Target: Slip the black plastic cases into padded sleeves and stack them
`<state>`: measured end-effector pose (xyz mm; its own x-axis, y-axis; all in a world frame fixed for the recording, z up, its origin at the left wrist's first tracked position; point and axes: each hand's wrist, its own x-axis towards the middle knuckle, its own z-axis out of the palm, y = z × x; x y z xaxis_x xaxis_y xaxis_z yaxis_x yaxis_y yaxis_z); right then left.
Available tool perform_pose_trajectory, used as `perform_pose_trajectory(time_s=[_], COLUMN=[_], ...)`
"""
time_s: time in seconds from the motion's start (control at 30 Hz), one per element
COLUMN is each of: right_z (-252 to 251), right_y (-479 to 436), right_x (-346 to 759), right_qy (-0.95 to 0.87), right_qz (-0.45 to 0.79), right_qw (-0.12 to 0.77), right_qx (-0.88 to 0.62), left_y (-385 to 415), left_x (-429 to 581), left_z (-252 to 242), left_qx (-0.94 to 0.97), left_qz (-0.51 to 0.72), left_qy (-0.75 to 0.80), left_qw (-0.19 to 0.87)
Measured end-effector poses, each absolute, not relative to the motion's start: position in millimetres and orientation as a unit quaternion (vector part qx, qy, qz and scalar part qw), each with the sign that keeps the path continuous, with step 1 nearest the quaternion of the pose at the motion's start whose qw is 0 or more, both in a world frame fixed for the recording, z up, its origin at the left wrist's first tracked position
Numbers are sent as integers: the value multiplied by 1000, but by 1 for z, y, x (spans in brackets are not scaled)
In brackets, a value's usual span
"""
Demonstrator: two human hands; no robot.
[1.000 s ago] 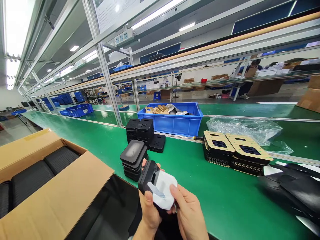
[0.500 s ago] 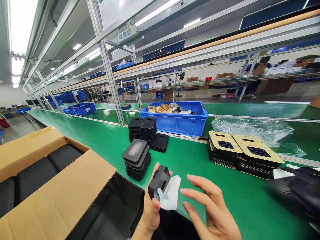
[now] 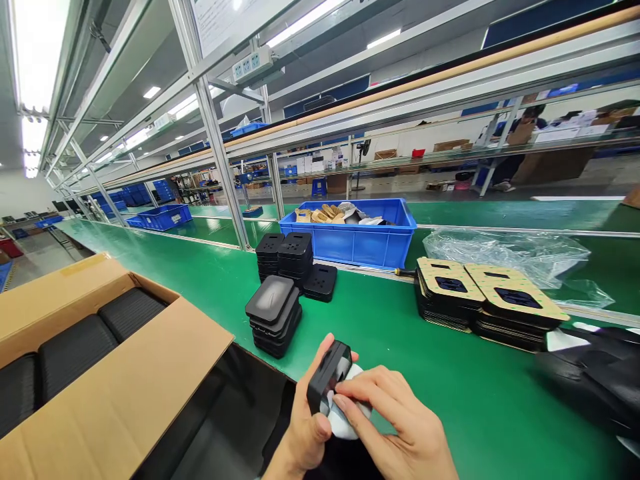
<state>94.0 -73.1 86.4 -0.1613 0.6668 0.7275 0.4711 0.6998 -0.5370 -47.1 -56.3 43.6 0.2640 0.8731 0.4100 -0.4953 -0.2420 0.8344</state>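
My left hand [image 3: 305, 423] is wrapped round a small black plastic case [image 3: 327, 373], which is tilted on edge above the near edge of the bench. A whitish sheet of film [image 3: 345, 427] hangs off the case's right side. My right hand [image 3: 395, 420] has thumb and forefinger pinched together on the film, close against the case; the fingertips partly hide that spot. Just beyond my left hand stands a stack of black cases [image 3: 273, 313], the top one with a dull grey face.
Flat black plates [image 3: 295, 253] are stacked behind. On the right lie piles of tan-backed black panels [image 3: 500, 287], near clear plastic wrap [image 3: 505, 253]. A blue bin [image 3: 350, 243] holds small packets. At left is an open carton [image 3: 150, 373] with black items; at right, a blurred black bag-like object [image 3: 595, 380].
My right hand has moved left to the case, and its spread fingers have closed on the film. My left hand has lowered slightly to the right and turned the case.
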Motion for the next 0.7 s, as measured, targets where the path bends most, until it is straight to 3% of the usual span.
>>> perform_pose_trajectory(time_s=[0.33, 0.4, 0.57, 0.7], right_z=[78, 75, 63, 58], right_y=[-77, -77, -74, -68], right_x=[84, 82, 78, 77], right_qy=[-670, -683, -715, -722], right_qz=[277, 235, -5, -80], right_qw=[548, 563, 598, 602], right_qx=[-417, -401, -362, -332], left_y=[-58, -59, -63, -69], left_x=[-44, -44, -42, -37], left_z=[38, 38, 41, 40], left_qx=[505, 512, 511, 492], left_qz=[562, 561, 583, 591], left_qy=[156, 164, 196, 193], left_qw=[636, 629, 600, 610])
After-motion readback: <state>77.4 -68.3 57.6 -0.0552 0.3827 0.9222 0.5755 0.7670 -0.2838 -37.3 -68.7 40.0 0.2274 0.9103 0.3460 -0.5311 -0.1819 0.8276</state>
